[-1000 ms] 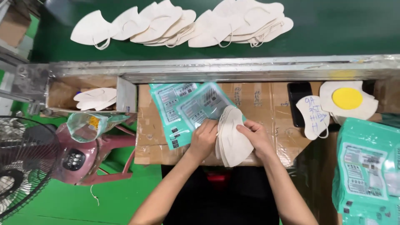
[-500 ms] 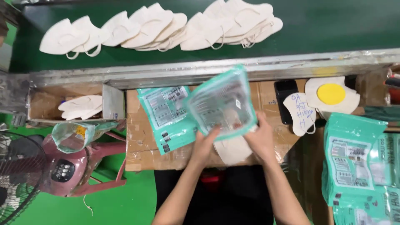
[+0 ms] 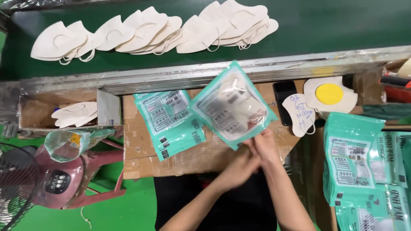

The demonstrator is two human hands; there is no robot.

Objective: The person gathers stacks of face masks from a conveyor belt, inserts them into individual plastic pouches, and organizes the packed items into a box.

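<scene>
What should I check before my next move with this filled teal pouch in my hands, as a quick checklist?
1. Both hands on the pouch: left hand and right hand meet at its lower corner: ok.
2. Masks fully inside the filled pouch: white shapes show through the clear panel, none sticking out: ok.
3. Pouch mouth sealed: hidden by the hands: cannot tell.
4. Next empty pouch ready on the cardboard: ok.
5. Loose masks waiting on the green belt: ok.
6. Finished stack at right is tidy: pouches overlap askew: not ok.
</scene>
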